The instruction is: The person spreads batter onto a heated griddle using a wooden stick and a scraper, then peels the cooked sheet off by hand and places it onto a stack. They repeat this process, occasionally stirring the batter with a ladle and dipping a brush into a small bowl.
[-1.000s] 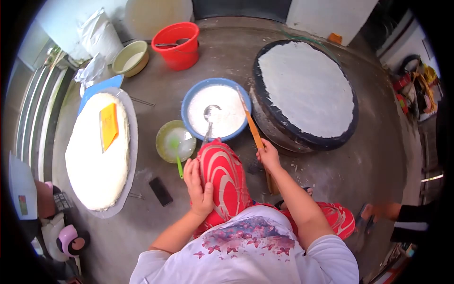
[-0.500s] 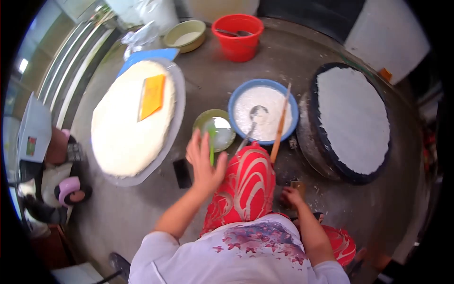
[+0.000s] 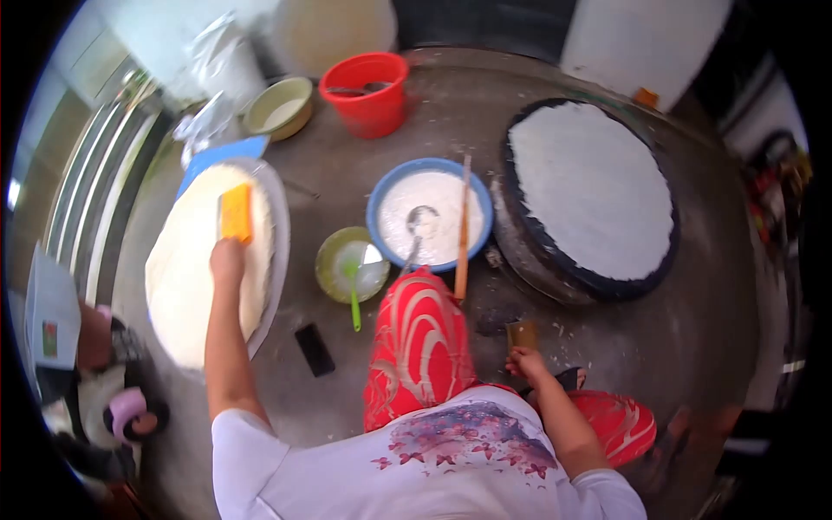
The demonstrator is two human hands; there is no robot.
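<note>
My left hand (image 3: 227, 258) is closed on the lower end of an orange scraper (image 3: 236, 213), which lies over a pale stack of thin round sheets (image 3: 186, 286). Low on the right, my right hand (image 3: 525, 364) pinches the near edge of a flat brown scraper (image 3: 522, 334). A blue basin (image 3: 374, 217) of white batter stands in front of my knee, with a ladle (image 3: 414, 253) and a long wooden stick (image 3: 464, 234) in it. Beside it sits a green bowl (image 3: 322, 276) of cloudy liquid with a green spoon (image 3: 354, 303). At right, a white sheet (image 3: 594, 191) covers most of a black round griddle (image 3: 663, 260).
A black phone (image 3: 314, 350) lies on the floor between the stack and my knee. A red bucket (image 3: 368, 108) with utensils and an olive basin (image 3: 279, 108) stand at the back. White plastic bags (image 3: 224, 61) lean by the wall. Another orange piece (image 3: 646, 97) lies beyond the griddle.
My left hand has gone from above the green bowl to the orange scraper on the stack. The green spoon now rests in the bowl. My view has shifted to the right.
</note>
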